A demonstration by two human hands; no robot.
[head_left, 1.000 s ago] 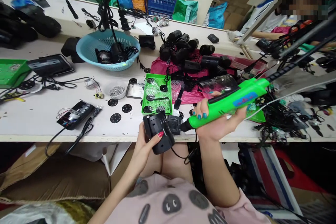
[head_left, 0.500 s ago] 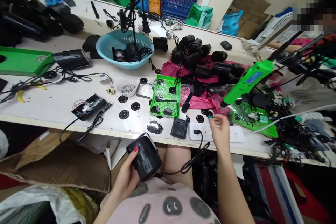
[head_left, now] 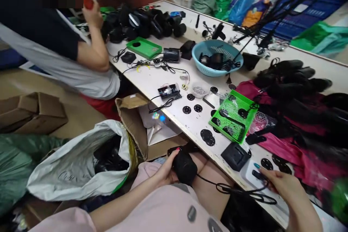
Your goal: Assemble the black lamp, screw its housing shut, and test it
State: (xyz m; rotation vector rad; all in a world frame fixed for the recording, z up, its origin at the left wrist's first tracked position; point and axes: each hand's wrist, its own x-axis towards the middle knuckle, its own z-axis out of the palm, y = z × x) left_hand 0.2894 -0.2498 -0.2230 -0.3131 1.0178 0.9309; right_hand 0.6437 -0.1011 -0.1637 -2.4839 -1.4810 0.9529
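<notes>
My left hand [head_left: 170,170] is wrapped round a black corded appliance [head_left: 185,168], held over my lap at the table's front edge. Its power cord [head_left: 225,187] runs right in loose loops to a black plug [head_left: 258,175] at the white power strip [head_left: 248,171]. On that plug the fingers of my right hand [head_left: 282,185] are closed; whether it sits fully in the socket cannot be made out. Just left of the strip lies a square black part [head_left: 236,156]. Beyond it is a green perforated tray [head_left: 236,116] with black discs and clear plastic in it.
A blue basket [head_left: 217,69] holds black parts. Several black units lie on pink plastic [head_left: 282,148] at right. An opened unit [head_left: 168,91] lies near the front edge. Left stand a white sack [head_left: 78,185] and a co-worker [head_left: 67,50]. Cables [head_left: 272,14] hang at upper right.
My view has swung left, bringing the co-worker and sack into sight. My right hand has come onto the plug at the strip. The appliance has tilted in my left hand.
</notes>
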